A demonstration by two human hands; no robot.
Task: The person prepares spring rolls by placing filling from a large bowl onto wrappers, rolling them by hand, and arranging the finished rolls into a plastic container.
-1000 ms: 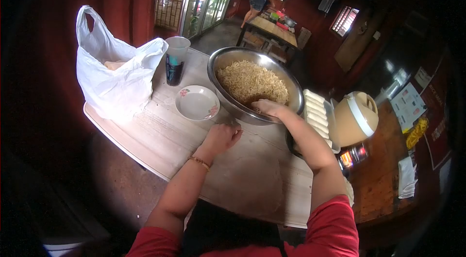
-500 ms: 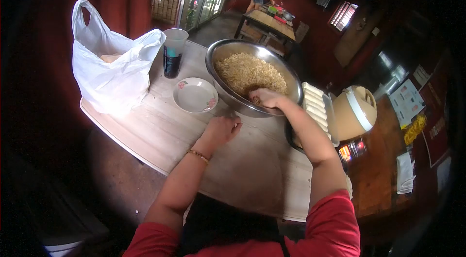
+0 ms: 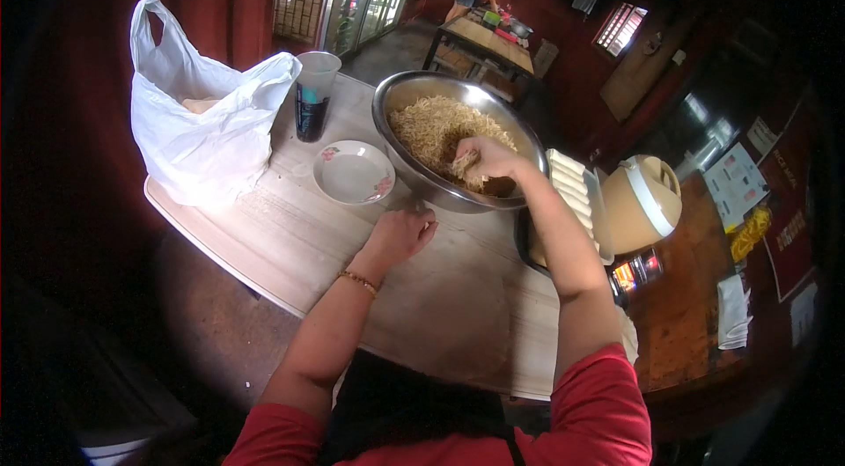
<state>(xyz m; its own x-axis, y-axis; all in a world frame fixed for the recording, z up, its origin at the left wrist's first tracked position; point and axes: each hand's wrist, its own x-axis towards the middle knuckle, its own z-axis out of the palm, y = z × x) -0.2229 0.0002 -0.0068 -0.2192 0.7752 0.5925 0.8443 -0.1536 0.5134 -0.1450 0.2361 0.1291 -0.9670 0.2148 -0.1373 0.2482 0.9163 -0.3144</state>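
Step in hand looks like taking a handful from the steel bowl (image 3: 480, 95), which stands on the far part of the counter (image 3: 449, 290). Pale shreds (image 3: 427, 127) heap at its far left; a darker brown patch shows at the near side, by the right hand (image 3: 489, 156). That hand is inside the rim, fingers bent round a clump (image 3: 463, 164) of shreds, narrow grip, strands poking out between thumb and fingers. Any lift from here calls, I'd judge, for a snug hold so loose strands drop inside the bowl. Left hand (image 3: 401, 235) sits near of the bowl, on or just above the counter, fingers folded under. Tips hidden from me; can't tell if it holds anything. Nearest to it: the flowered plate (image 3: 354, 174), just beyond, bare inside. Right of the bowl, white rolls (image 3: 572, 193) lie in a row; cup (image 3: 313, 101) and white bag (image 3: 198, 136) stand left.
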